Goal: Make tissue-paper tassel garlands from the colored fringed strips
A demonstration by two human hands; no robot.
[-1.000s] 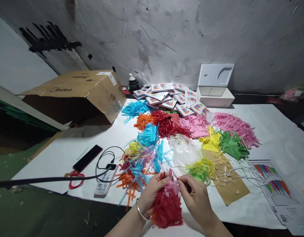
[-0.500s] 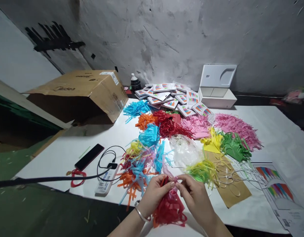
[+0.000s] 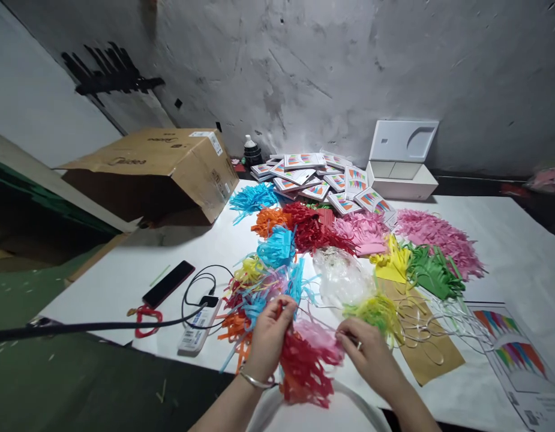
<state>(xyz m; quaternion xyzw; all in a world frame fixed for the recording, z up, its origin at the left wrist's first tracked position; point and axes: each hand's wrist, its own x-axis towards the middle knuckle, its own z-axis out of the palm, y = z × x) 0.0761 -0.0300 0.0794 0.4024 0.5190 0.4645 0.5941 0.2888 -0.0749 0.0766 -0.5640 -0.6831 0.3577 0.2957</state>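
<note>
My left hand (image 3: 269,339), with a bracelet on its wrist, is closed in a pinch over the near table edge. A thin string appears to run from its fingertips toward my right hand (image 3: 367,351), which is also pinched and wears a ring. Between the two hands hangs a red and pink paper tassel (image 3: 306,369), its fringe spread downward. Just beyond my left hand lies a heap of blue, orange and yellow tassels (image 3: 245,300). A yellow-green tassel (image 3: 374,315) rests beyond my right hand, beside loose white string (image 3: 423,324) on a brown card (image 3: 432,360).
Flat printed packs (image 3: 304,174) are piled at the back, with an open white box (image 3: 403,180) to their right. A large cardboard box (image 3: 196,174) stands left. A phone (image 3: 168,284), a cabled power bank (image 3: 198,330) and a clear plastic bag (image 3: 342,279) lie nearer.
My hands were together at the top of the tassel and have moved apart, left and right. The tassel now hangs between them with its pink strips more visible. The view has shifted slightly.
</note>
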